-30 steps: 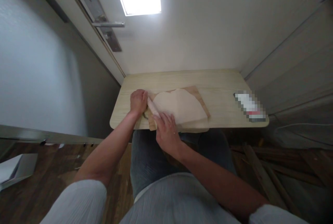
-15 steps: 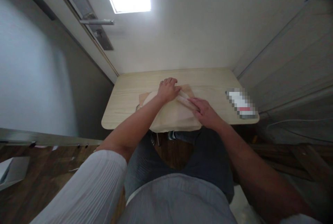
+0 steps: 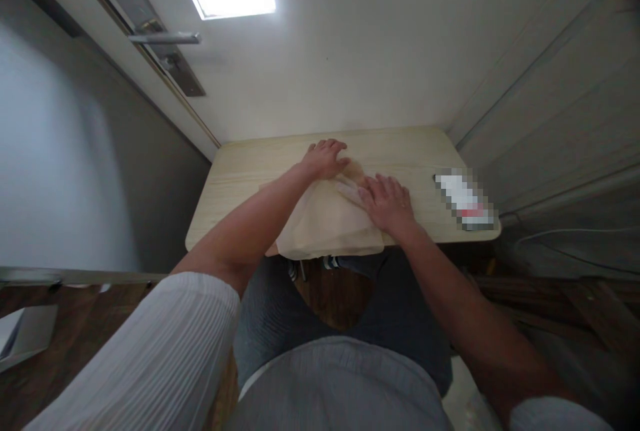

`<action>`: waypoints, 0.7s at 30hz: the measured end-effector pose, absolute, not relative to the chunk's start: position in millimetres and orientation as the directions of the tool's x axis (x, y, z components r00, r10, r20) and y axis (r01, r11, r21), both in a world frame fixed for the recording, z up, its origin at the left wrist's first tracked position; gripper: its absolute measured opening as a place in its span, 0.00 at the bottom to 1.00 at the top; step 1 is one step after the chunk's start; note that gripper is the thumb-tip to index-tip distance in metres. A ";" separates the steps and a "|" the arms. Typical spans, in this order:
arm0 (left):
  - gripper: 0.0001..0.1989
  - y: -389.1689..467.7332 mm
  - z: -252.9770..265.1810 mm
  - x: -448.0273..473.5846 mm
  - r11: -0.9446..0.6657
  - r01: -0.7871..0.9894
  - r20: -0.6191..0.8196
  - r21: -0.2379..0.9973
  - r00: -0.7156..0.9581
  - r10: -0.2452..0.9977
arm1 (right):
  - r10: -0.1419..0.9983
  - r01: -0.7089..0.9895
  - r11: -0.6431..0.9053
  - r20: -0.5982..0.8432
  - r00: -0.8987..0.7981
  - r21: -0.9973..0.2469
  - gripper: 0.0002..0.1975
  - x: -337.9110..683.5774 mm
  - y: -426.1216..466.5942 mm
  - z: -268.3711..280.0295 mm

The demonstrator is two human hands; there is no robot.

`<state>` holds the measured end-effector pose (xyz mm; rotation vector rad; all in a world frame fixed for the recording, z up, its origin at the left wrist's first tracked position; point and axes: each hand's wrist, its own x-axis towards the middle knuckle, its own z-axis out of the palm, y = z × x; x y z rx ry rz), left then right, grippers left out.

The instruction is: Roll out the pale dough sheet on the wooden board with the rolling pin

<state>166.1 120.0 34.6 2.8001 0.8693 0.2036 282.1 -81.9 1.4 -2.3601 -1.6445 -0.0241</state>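
A thin, pale beige sheet, paper or cloth, lies on the small table in front of me and hangs slightly over its near edge. A pale folded or rolled strip runs slantwise across its upper right part, beside a darker tan corner. My left hand rests at the strip's far end, fingers stretched out and a little apart, thumb towards the sheet. My right hand lies palm down over the near end, fingers extended and pressing on the sheet's right side. What is under both palms is hidden.
The light wood table stands against a white door with a metal handle. A blurred-out phone-like object lies at the table's right end. My legs are under the near edge. A white box sits on the floor at left.
My right hand has moved slightly up and left, its fingers now spread flatter over the strip. My left hand has shifted slightly away from me. The sheet's left side has shifted. The view has tilted slightly.
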 end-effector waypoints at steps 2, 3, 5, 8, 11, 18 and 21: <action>0.24 121.4 33.0 171.1 -0.800 0.553 0.079 0.234 0.809 0.582 | 0.928 0.926 -0.324 0.123 0.350 -0.193 0.28 281.5 -82.1 4.8; 0.23 121.9 31.3 172.4 -0.799 0.556 0.080 0.230 0.807 0.585 | 0.930 0.926 -0.327 0.109 0.350 -0.189 0.28 281.5 -81.7 6.5; 0.23 122.3 27.0 172.6 -0.796 0.563 0.080 0.222 0.803 0.591 | 0.930 0.925 -0.334 0.096 0.355 -0.182 0.29 281.4 -80.8 8.7; 0.22 122.1 21.0 169.2 -0.798 0.561 0.109 0.218 0.799 0.591 | 0.924 0.919 -0.351 0.094 0.371 -0.181 0.29 279.0 -80.7 9.2; 0.21 121.5 17.7 164.8 -0.824 0.525 0.131 0.215 0.820 0.557 | 0.920 0.916 -0.359 0.099 0.380 -0.180 0.28 272.5 -83.4 8.3; 0.23 118.6 12.8 152.2 -0.855 0.464 0.131 0.232 0.856 0.500 | 0.904 0.922 -0.344 0.201 0.376 -0.176 0.29 250.6 -95.2 5.5; 0.24 114.8 12.9 145.9 -0.853 0.465 0.138 0.239 0.853 0.504 | 0.903 0.929 -0.330 0.231 0.362 -0.165 0.29 242.7 -99.7 4.9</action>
